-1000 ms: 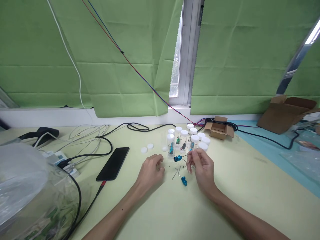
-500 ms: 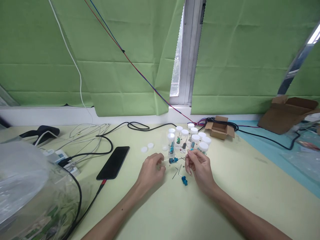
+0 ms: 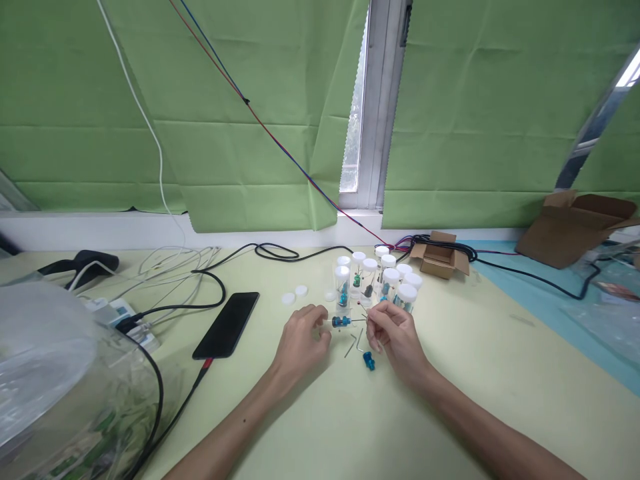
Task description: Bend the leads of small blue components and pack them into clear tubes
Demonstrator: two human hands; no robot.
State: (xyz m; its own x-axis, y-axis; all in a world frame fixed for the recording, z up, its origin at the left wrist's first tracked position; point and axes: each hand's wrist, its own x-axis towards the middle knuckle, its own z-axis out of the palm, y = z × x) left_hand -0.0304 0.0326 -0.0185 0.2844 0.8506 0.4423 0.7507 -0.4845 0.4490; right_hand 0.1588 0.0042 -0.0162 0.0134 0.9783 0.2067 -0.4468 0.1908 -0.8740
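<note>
My left hand (image 3: 303,337) is curled, thumb and fingers around the end of what looks like a clear vial lying on its side. A blue metal fitting (image 3: 341,321) shows at that vial, just right of my left fingertips. My right hand (image 3: 393,330) pinches a thin metal rod (image 3: 359,320) that reaches left to the blue fitting. A thin piece with a red tip (image 3: 359,304) sticks up by my right fingertips. On the table between the hands lie a small hex key (image 3: 351,346), another bent key (image 3: 360,340) and a second blue fitting (image 3: 369,361).
Several white-capped clear vials (image 3: 370,265) with small parts stand just beyond my hands. Two loose white caps (image 3: 301,291) lie left of them. A black phone (image 3: 227,325), cables (image 3: 175,307) and a clear plastic bag (image 3: 45,373) are on the left; a small cardboard box (image 3: 437,260) stands behind.
My right hand has moved slightly left with the rod, and the blue fitting has shifted left toward my left fingers. My left hand has barely moved.
</note>
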